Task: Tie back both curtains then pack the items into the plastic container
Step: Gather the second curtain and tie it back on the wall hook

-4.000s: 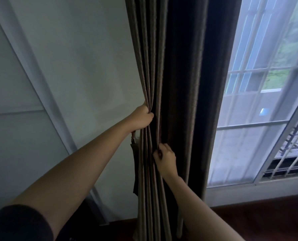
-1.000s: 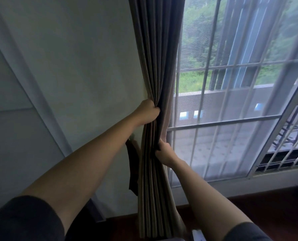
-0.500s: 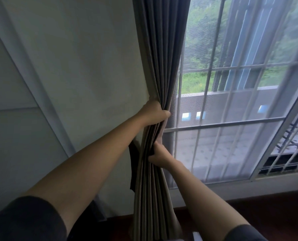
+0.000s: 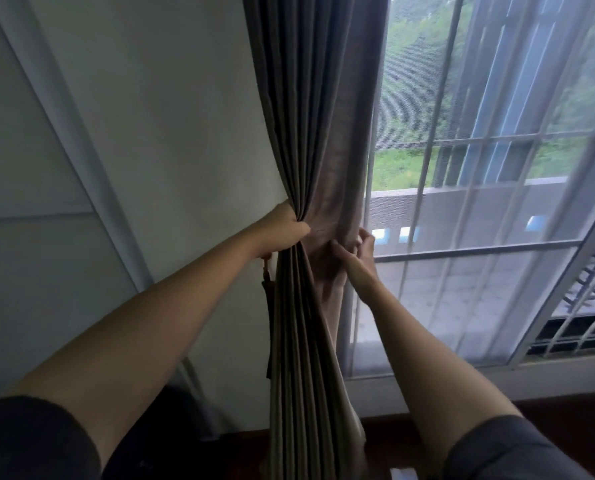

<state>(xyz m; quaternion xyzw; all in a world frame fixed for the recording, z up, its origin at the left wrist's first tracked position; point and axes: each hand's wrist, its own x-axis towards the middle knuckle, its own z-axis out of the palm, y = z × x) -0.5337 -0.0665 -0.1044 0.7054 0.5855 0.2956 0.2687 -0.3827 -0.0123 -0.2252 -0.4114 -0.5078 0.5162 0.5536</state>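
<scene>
Up close, a grey-brown pleated fabric curtain [image 4: 318,133] hangs at the left edge of a white-barred window [image 4: 469,244], between it and a plain white wall [image 4: 171,133] on the left; its folds are drawn in to a narrow waist at mid height and spread again toward the dark wooden floor [image 4: 573,410] below; the left hand [image 4: 284,230] is clamped on the curtain at that waist, fingers curled round the gathered pleats on the wall side; the right hand [image 4: 356,258] pinches the curtain's window-side edge just beside it and slightly lower, thumb laid on the near face of the cloth, fingers hooked round the edge behind it; the two hands are near each other but apart, with a flat stretch of cloth between them; just under the left hand a small reddish-brown fitting [image 4: 265,268] shows against the wall, and below it a dark fabric strap [image 4: 268,323] hangs straight down, partly hidden behind the curtain's left folds; whether the strap touches the curtain I cannot tell; both arms reach far from dark sleeves [image 4: 29,441] at the near bottom corners; beyond the window lie a grey balcony wall [image 4: 462,202] and green trees [image 4: 414,81], soft and blurred
</scene>
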